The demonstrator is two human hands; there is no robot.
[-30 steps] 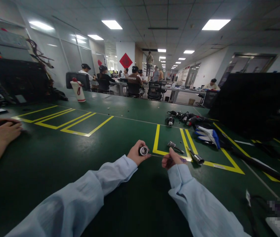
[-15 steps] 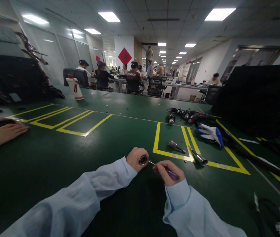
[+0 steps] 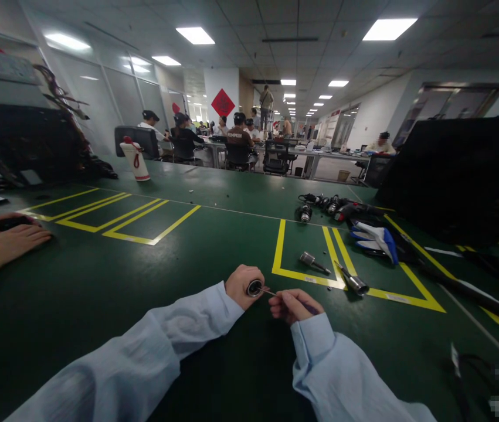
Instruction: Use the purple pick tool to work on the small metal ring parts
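Observation:
My left hand (image 3: 241,285) is closed around a round metal cylindrical part (image 3: 254,288), its dark hollow end facing me. In my right hand (image 3: 296,305) is a screwdriver (image 3: 274,292); its thin shaft points left, with the tip at the rim of the cylinder. My fingers cover most of the handle. To the right on the green table lie a metal part with a narrow stem (image 3: 314,262) and a shiny metal cone-shaped part (image 3: 355,283). A tiny dark piece (image 3: 329,288) rests by the yellow tape.
Yellow tape outlines (image 3: 279,246) mark the green table (image 3: 179,293). At the right lie blue-white gloves (image 3: 376,240) and several cabled metal parts (image 3: 305,212). A white cup (image 3: 135,159) stands at the back left. Another person's hands (image 3: 12,240) rest at the left edge. People sit beyond.
My right hand has rolled around the screwdriver, so its purple handle is now mostly hidden. My left hand keeps the cylindrical part nearly in place.

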